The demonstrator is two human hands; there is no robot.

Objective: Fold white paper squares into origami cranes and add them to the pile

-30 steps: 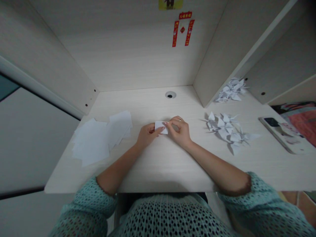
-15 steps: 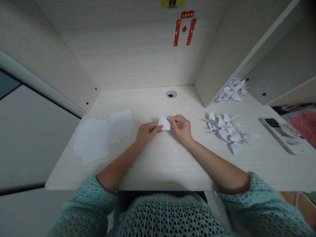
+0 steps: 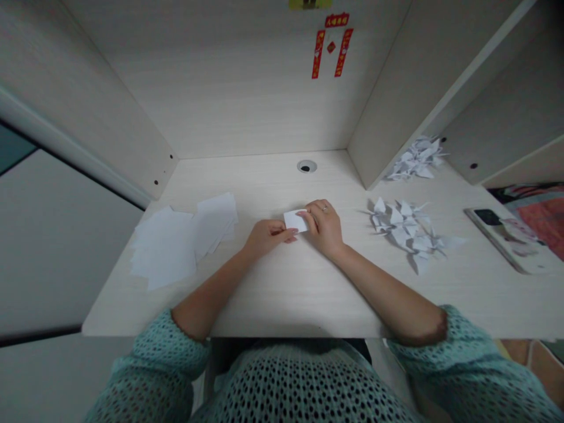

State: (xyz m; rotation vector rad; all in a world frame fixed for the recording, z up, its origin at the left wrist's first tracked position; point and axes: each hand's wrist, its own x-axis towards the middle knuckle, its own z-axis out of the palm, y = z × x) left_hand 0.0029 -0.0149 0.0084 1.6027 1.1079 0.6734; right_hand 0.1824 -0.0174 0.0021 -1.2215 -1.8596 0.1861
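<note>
Had a small white paper piece (image 3: pixel 292 221) out in front, four-sided and crisp along the edges, around the middle of the table (image 3: pixel 282 305) and well in from the front edge. Pinched the near left corner with the left hand (image 3: pixel 263 235), with thumb on top and fingers curled in below. Clamped the right side of the piece with the right hand (image 3: pixel 326 229), thumb laid over the top face, slim finger ring (image 3: pixel 325 208) in view. Couldn't tell about contact between paper and tabletop, tbh. Had loose white sheets (image 3: pixel 165 249) over by the left edge of the table, thin, smooth and overlapping, corners poking out every which way, plus a smaller fanned stack (image 3: pixel 215 220) just beside, on the side toward the hands. Off to the right, saw a spiky heap of folded paper shapes (image 3: pixel 400 228), all sharp points and creased flaps, and another pointy pile (image 3: pixel 418 160) farther back, past the upright panel (image 3: pixel 392 100), nearer the back edge. Spotted a phone (image 3: pixel 506 241) toward the table's right end, slab-shaped with rounded corners and a printed back, near some rumpled reddish cloth (image 3: pixel 546 220). Also clocked a round cable hole (image 3: pixel 307 167) near the back edge, pale wood-grain boards (image 3: pixel 123 117) all around, red stickers (image 3: pixel 331 47) on the back panel (image 3: pixel 242 88), and green knit sleeves (image 3: pixel 170 352), nubbly and full of little holes.
</note>
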